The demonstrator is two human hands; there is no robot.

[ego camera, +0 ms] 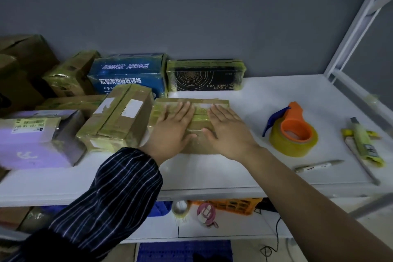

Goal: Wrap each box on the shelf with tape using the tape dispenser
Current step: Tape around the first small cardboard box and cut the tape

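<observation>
**On the shelf (276,91): smoothing tape onto a flat cardboard box (201,112)**

Mid-shelf, just in front of the black box (206,77) and right beside the tilted brown carton (119,121): flat cardboard box, lid up, banded with yellowish tape. Pressed onto the lid side by side, left hand (172,128) and right hand (228,133), palms down, fingers straight and slightly spread, nothing gripped by either. Looks like rubbing down tape already laid.

Probably light and fairly stiff, judging by the shallow cardboard shape. Glossy tape likely slick under a palm, so no dragging by the taped face. Best taken at the two short ends, thumbs on top and fingers underneath, for turning over to reach the untaped sides. Corners likely to crush if squeezed hard.

Well apart to the right, untouched: orange tape dispenser (295,132), loaded with a yellowish roll.

Counted on the shelf:
- One tape dispenser.
- One pen (319,165), near the front edge.
- One yellow cutter (364,141), by the right edge, with something thin beneath it, too unclear to name.
- At least eight boxes:
  - The flat one under the palms.
  - The tilted brown carton.
  - The blue box (129,74).
  - The black box.
  - A lavender parcel (36,147).
  - Three or more brown cartons stacked at far left, too dark for a firm tally.

Most already showing tape bands. Below the shelf, one loose tape roll (180,208).
</observation>
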